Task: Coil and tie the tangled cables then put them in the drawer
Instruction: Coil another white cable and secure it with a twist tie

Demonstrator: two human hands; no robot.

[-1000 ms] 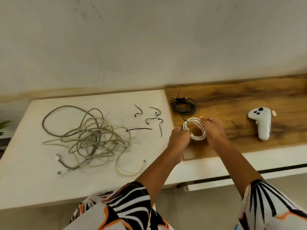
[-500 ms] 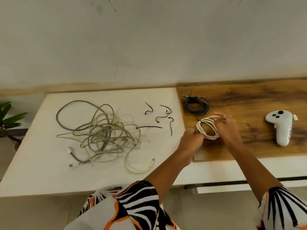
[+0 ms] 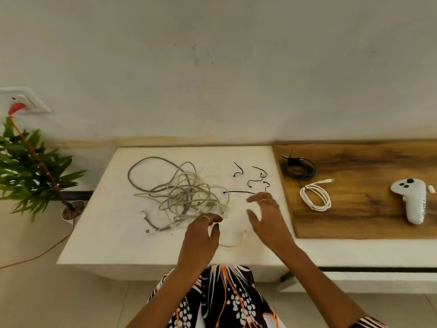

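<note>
A tangle of cream and grey cables (image 3: 179, 192) lies on the white tabletop (image 3: 113, 235). My left hand (image 3: 203, 230) is at its near right edge, fingers pinched on a cream cable strand whose loose loop (image 3: 233, 243) runs out to the right. My right hand (image 3: 264, 214) hovers open beside it, fingers spread, holding nothing. A coiled and tied white cable (image 3: 315, 196) rests on the wooden top (image 3: 369, 216) to the right. A coiled black cable (image 3: 299, 169) lies behind it. Several black ties (image 3: 257, 176) are scattered just beyond my right hand.
A white handheld controller (image 3: 411, 200) lies on the wooden top at the right. A potted plant (image 3: 35, 171) and an orange cord (image 3: 37, 254) are left of the table, under a wall socket (image 3: 23, 100). A dark gap (image 3: 378, 269) runs below the counter edge.
Both hands let go of the white coil, which now lies on the wooden top. They moved left to the tangle, and my left hand took hold of a cream strand. The view shifted left.
</note>
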